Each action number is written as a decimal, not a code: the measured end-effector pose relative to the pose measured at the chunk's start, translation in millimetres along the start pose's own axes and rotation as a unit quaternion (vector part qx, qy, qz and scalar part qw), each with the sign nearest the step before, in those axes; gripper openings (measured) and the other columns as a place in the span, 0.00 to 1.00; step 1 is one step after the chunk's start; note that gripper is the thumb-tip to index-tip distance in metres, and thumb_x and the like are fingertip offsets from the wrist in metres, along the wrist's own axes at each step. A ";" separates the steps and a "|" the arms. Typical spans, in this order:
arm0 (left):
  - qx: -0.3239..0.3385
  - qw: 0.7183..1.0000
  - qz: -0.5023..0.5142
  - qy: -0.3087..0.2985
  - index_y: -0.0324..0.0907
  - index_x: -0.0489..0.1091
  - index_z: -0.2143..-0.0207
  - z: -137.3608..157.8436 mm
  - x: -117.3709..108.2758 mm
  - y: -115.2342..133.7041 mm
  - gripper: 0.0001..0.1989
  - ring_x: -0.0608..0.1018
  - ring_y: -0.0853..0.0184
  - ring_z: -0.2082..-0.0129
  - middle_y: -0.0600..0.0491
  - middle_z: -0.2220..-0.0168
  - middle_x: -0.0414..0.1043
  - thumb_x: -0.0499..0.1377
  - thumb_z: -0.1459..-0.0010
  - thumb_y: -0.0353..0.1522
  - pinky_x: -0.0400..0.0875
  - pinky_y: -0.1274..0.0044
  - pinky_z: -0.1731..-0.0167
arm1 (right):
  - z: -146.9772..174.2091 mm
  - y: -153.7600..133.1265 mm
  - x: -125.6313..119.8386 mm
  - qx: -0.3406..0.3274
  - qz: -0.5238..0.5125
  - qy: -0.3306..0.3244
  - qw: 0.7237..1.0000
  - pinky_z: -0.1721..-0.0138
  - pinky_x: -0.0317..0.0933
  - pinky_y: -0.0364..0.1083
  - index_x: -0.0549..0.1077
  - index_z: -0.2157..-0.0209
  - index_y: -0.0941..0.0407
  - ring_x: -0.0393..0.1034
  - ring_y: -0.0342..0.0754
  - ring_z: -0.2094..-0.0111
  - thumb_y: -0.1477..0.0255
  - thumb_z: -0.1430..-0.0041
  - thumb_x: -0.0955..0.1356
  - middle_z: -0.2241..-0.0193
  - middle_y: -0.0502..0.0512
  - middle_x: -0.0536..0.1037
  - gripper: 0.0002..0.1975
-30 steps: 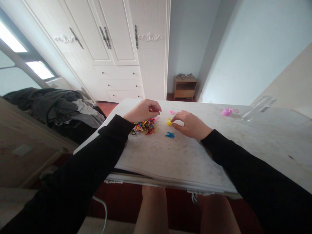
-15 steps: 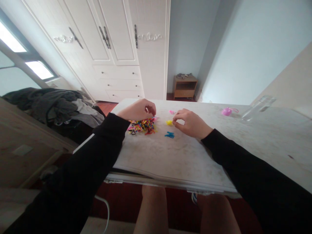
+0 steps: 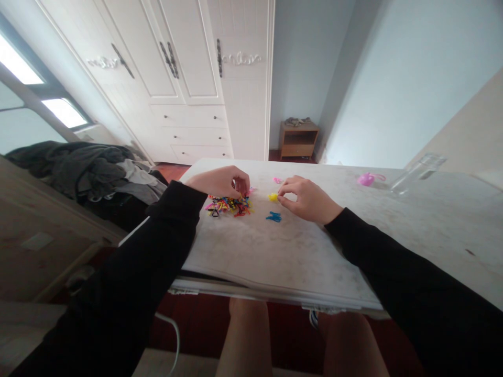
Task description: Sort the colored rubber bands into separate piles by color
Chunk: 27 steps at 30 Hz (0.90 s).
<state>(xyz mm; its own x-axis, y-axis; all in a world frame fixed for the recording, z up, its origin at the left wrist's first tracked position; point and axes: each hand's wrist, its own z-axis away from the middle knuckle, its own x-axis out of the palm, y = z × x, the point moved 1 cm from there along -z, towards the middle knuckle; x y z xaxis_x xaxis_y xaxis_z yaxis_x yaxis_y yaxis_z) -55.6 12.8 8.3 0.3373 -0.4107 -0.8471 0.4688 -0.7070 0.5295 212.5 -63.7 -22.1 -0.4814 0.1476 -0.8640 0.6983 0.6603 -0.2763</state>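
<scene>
Clothes heap (image 3: 84, 170): dark + grey fabric, far L, off the table (image 3: 275, 256), well apart from my hands.
Mixed pile (image 3: 226, 208): small loop-like bits, many colours, on table L of ctr; too small to tell each apart.
Left hand (image 3: 223, 180): fingers curled, tips down at pile's far R side; narrow, can't tell if anything's pinched. Best w/ fingertips only, 1 bit at a time from the edge, lifted straight up so neighbours don't drag along.
Yellow bunch (image 3: 272, 197): on table R of pile, clear gap btwn.
Blue bunch (image 3: 274, 216): nearer me than yellow, apart from it.
Pink bits (image 3: 277, 180): beyond yellow, also apart.
Right hand (image 3: 308, 200): thumb + index nearly meeting right at yellow's R edge; can't tell if they grip any of it. Light touch best, wrist steady, so blue + pink don't get nudged.
Pink egg-shaped thing (image 3: 366, 179): has a loop, far side of table, well R of my hand.
Clear bottle (image 3: 414, 174): just R of that, slanted in view; can't tell if upright.
</scene>
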 end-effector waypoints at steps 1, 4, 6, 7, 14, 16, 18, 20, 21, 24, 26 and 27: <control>-0.003 1.000 -0.002 0.001 0.43 0.80 0.67 0.3 -0.6 0.5 0.11 0.79 0.69 0.71 0.56 0.71 0.81 0.62 0.55 0.27 0.70 0.80 0.70 | -0.1 -0.2 -0.2 -0.001 0.000 -0.001 1.000 0.50 0.66 0.54 0.82 0.69 0.56 0.74 0.56 0.56 0.75 0.37 0.69 0.63 0.61 0.84 0.09; -0.018 1.000 -0.011 0.005 0.41 0.79 0.67 1.2 -2.9 2.6 0.09 0.80 0.68 0.69 0.54 0.70 0.81 0.63 0.53 0.29 0.71 0.78 0.67 | -0.2 -0.8 -0.6 0.000 0.001 -0.005 1.000 0.49 0.66 0.53 0.82 0.69 0.57 0.75 0.56 0.56 0.75 0.37 0.69 0.63 0.61 0.84 0.09; -0.021 1.000 -0.010 0.017 0.41 0.78 0.67 1.7 -4.3 3.3 0.08 0.81 0.67 0.68 0.52 0.69 0.81 0.63 0.52 0.30 0.72 0.77 0.67 | -0.2 -1.3 -0.9 0.002 -0.001 -0.006 1.000 0.50 0.66 0.54 0.83 0.68 0.57 0.75 0.56 0.55 0.75 0.37 0.69 0.63 0.62 0.84 0.09; -0.019 0.999 -0.007 0.027 0.41 0.78 0.66 1.9 -4.7 3.2 0.08 0.81 0.66 0.68 0.52 0.69 0.81 0.63 0.51 0.30 0.72 0.77 0.67 | -0.2 -1.6 -1.0 0.003 -0.001 -0.006 1.000 0.50 0.66 0.54 0.83 0.68 0.57 0.75 0.56 0.55 0.75 0.37 0.69 0.63 0.62 0.84 0.09; 0.000 0.993 0.082 0.082 0.41 0.78 0.64 1.0 -2.0 9.4 0.09 0.79 0.70 0.73 0.53 0.72 0.80 0.65 0.50 0.29 0.70 0.78 0.73 | -0.5 -3.3 -2.6 -0.008 -0.011 -0.003 1.000 0.49 0.67 0.54 0.82 0.67 0.58 0.76 0.57 0.55 0.75 0.36 0.69 0.64 0.61 0.83 0.09; 0.008 0.990 0.109 0.092 0.41 0.77 0.64 -0.8 1.4 15.0 0.08 0.79 0.70 0.72 0.52 0.70 0.81 0.66 0.49 0.29 0.71 0.79 0.72 | -0.5 -4.7 -2.9 -0.023 -0.026 0.004 0.999 0.49 0.68 0.54 0.82 0.65 0.58 0.76 0.56 0.55 0.75 0.36 0.69 0.63 0.61 0.83 0.08; 0.016 0.987 0.129 0.098 0.40 0.77 0.65 -3.4 5.9 19.8 0.07 0.80 0.71 0.72 0.52 0.70 0.81 0.67 0.48 0.29 0.73 0.78 0.70 | -0.2 -7.5 -3.2 -0.044 -0.046 0.014 0.998 0.49 0.68 0.55 0.82 0.62 0.57 0.76 0.56 0.55 0.75 0.35 0.69 0.61 0.60 0.83 0.07; 0.025 0.983 0.149 0.104 0.40 0.77 0.67 -6.4 10.9 22.3 0.06 0.80 0.71 0.71 0.52 0.70 0.81 0.69 0.48 0.29 0.74 0.78 0.69 | 0.2 -11.4 -3.4 -0.069 -0.071 0.018 0.995 0.47 0.69 0.56 0.82 0.58 0.56 0.77 0.56 0.53 0.74 0.34 0.69 0.58 0.60 0.84 0.08; 0.029 0.981 0.159 0.106 0.39 0.77 0.67 -7.8 13.2 22.7 0.06 0.80 0.70 0.71 0.52 0.70 0.80 0.69 0.48 0.30 0.74 0.78 0.70 | 0.4 -13.5 -3.4 -0.083 -0.085 0.016 0.993 0.45 0.69 0.57 0.82 0.56 0.55 0.76 0.56 0.52 0.74 0.34 0.69 0.56 0.60 0.84 0.09; 0.029 0.976 0.186 0.107 0.40 0.76 0.67 -10.5 18.3 21.9 0.09 0.80 0.70 0.71 0.53 0.71 0.80 0.72 0.49 0.32 0.75 0.78 0.71 | 1.1 -18.7 -2.9 -0.114 -0.116 -0.005 0.987 0.41 0.68 0.59 0.80 0.49 0.53 0.76 0.56 0.47 0.71 0.33 0.70 0.50 0.60 0.83 0.13; 0.026 0.974 0.200 0.105 0.40 0.76 0.67 -11.0 19.7 21.5 0.10 0.81 0.70 0.71 0.53 0.71 0.80 0.73 0.49 0.33 0.75 0.78 0.70 | 1.4 -19.8 -2.0 -0.120 -0.121 -0.017 0.985 0.39 0.67 0.61 0.79 0.45 0.54 0.76 0.57 0.46 0.70 0.32 0.70 0.48 0.61 0.82 0.15; 0.024 0.973 0.206 0.105 0.40 0.76 0.67 -10.9 20.0 21.5 0.10 0.81 0.69 0.71 0.53 0.71 0.80 0.73 0.49 0.33 0.76 0.78 0.69 | 1.6 -19.8 -1.4 -0.120 -0.122 -0.019 0.985 0.39 0.68 0.61 0.79 0.45 0.54 0.76 0.57 0.46 0.70 0.32 0.70 0.48 0.61 0.82 0.16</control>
<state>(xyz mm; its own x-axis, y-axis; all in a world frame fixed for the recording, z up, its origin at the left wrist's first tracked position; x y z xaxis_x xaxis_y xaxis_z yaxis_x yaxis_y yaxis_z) -29.8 -4.3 3.3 0.6497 -0.5423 -0.5328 0.2223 -0.5346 0.8153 200.2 -78.1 -16.1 -0.5956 -0.0619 -0.8009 0.4170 0.8283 -0.3742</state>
